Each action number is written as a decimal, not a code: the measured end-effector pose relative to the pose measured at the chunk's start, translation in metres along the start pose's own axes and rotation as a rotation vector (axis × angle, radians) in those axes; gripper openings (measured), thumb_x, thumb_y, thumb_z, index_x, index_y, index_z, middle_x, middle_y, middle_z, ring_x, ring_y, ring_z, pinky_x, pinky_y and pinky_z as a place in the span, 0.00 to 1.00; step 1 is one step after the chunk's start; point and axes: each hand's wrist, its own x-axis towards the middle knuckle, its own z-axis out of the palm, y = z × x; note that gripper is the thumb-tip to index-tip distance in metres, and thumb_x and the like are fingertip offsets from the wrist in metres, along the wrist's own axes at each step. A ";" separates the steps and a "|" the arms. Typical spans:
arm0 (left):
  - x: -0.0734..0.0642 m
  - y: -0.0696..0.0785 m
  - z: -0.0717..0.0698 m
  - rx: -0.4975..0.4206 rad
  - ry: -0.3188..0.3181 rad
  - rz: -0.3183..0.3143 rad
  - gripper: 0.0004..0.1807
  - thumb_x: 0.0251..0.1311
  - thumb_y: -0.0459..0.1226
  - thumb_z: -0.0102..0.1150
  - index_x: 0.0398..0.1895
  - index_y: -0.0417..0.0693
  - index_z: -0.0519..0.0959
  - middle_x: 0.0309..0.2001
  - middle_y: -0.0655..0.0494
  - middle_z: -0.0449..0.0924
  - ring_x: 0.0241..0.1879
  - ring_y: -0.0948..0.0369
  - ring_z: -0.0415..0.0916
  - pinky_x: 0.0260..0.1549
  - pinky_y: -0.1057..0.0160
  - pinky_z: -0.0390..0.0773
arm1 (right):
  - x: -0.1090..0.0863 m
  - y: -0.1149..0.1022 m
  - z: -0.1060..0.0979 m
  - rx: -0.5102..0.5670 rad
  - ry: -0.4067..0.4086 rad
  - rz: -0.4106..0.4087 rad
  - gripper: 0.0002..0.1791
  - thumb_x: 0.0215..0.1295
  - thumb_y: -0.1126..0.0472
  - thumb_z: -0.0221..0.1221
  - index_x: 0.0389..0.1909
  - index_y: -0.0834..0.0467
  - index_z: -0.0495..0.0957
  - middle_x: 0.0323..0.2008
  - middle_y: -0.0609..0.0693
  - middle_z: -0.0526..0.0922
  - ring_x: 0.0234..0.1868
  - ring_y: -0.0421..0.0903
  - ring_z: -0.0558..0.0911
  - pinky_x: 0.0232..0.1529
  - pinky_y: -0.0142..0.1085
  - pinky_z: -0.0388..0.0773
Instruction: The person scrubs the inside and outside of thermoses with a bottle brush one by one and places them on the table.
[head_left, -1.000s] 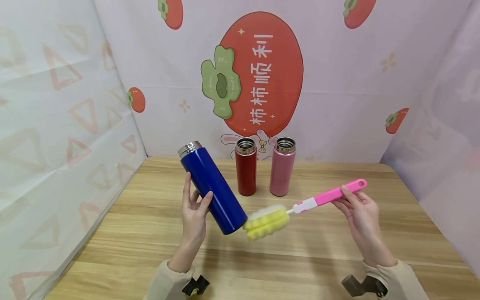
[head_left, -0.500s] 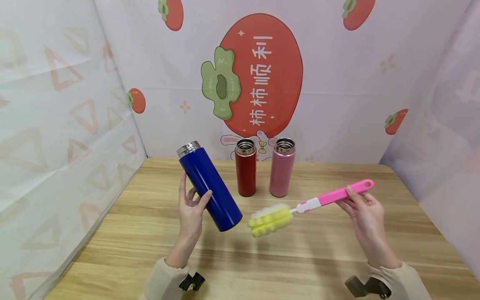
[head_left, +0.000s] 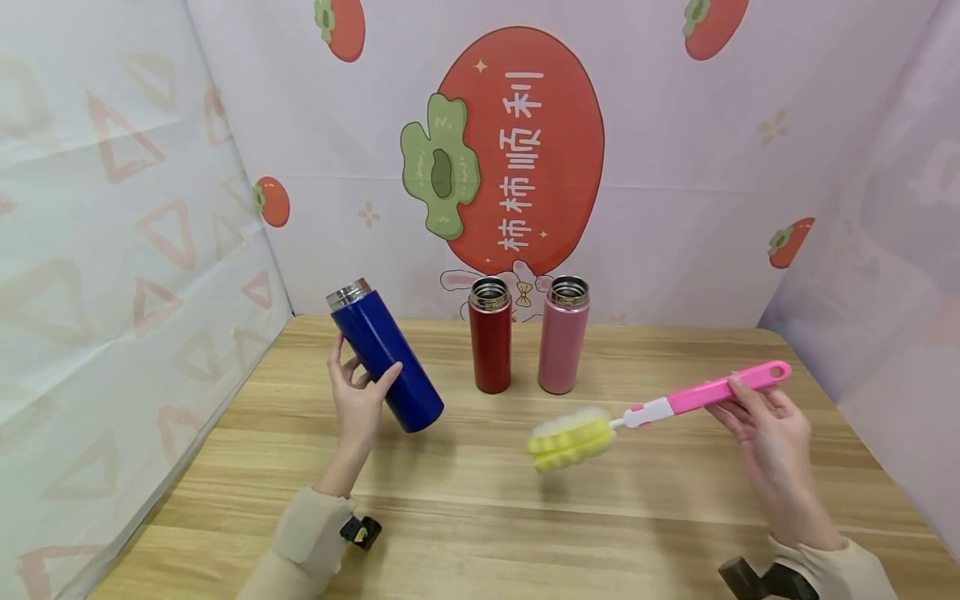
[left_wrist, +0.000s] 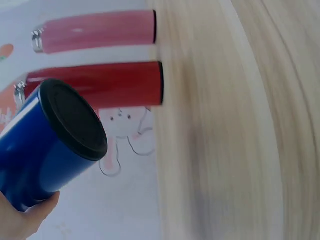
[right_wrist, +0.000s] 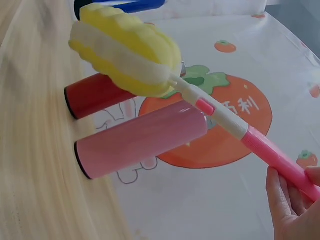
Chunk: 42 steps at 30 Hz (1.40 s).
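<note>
My left hand (head_left: 358,404) grips a blue thermos bottle (head_left: 386,358) round its body. The bottle hangs above the table, its steel mouth tilted up to the left and its dark base (left_wrist: 75,120) down to the right. On the right side my right hand (head_left: 776,433) pinches the pink handle of a bottle brush (head_left: 731,389). The brush's yellow and white sponge head (head_left: 572,442) points left over the table, apart from the bottle. In the right wrist view, the fingers (right_wrist: 280,192) and thumb press on the handle from opposite sides.
A red thermos bottle (head_left: 492,342) and a pink thermos bottle (head_left: 564,342) stand upright and uncapped at the back of the wooden table (head_left: 480,533). Behind them hangs a printed backdrop cloth (head_left: 675,225), and another cloth (head_left: 135,275) hangs at the left.
My left hand has carried the blue thermos bottle left and slightly away. The right hand has moved right with the bottle brush, so the gap between sponge and bottle has widened.
</note>
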 end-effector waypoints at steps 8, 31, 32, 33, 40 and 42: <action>0.025 -0.017 -0.008 0.134 0.074 0.026 0.50 0.41 0.33 0.68 0.64 0.70 0.49 0.51 0.51 0.62 0.39 0.54 0.69 0.37 0.63 0.71 | 0.000 -0.002 -0.013 -0.021 0.012 -0.002 0.19 0.60 0.76 0.48 0.53 0.71 0.66 0.41 0.64 0.78 0.42 0.57 0.79 0.44 0.48 0.70; 0.056 -0.056 -0.013 0.256 0.138 0.162 0.49 0.39 0.27 0.67 0.65 0.53 0.50 0.53 0.42 0.59 0.43 0.48 0.65 0.41 0.55 0.65 | 0.004 0.007 -0.035 -0.056 0.002 0.024 0.18 0.63 0.73 0.46 0.55 0.69 0.65 0.46 0.64 0.76 0.48 0.57 0.75 0.47 0.48 0.68; 0.056 -0.057 -0.013 0.259 0.135 0.166 0.49 0.39 0.27 0.67 0.65 0.53 0.50 0.53 0.42 0.59 0.43 0.47 0.65 0.41 0.55 0.65 | 0.004 0.006 -0.034 -0.023 0.007 0.047 0.18 0.63 0.73 0.46 0.54 0.69 0.66 0.46 0.65 0.76 0.48 0.58 0.75 0.47 0.48 0.68; 0.056 -0.057 -0.014 0.265 0.129 0.169 0.49 0.39 0.27 0.67 0.65 0.52 0.50 0.53 0.42 0.58 0.43 0.47 0.65 0.41 0.54 0.65 | 0.005 0.007 -0.035 -0.012 0.008 0.043 0.17 0.62 0.74 0.46 0.53 0.69 0.66 0.46 0.65 0.76 0.48 0.58 0.75 0.47 0.48 0.67; 0.052 -0.055 -0.018 0.292 0.029 0.215 0.50 0.39 0.26 0.66 0.65 0.48 0.46 0.54 0.39 0.55 0.46 0.46 0.62 0.45 0.52 0.63 | 0.003 0.006 -0.030 -0.061 -0.020 0.001 0.17 0.63 0.73 0.46 0.53 0.68 0.66 0.46 0.63 0.76 0.47 0.56 0.76 0.47 0.47 0.68; 0.049 -0.054 -0.020 0.301 -0.009 0.212 0.51 0.39 0.26 0.66 0.65 0.49 0.45 0.54 0.38 0.55 0.45 0.45 0.62 0.45 0.51 0.62 | -0.003 0.000 -0.013 0.006 -0.034 0.033 0.15 0.63 0.73 0.46 0.50 0.68 0.68 0.44 0.62 0.77 0.45 0.55 0.78 0.47 0.46 0.69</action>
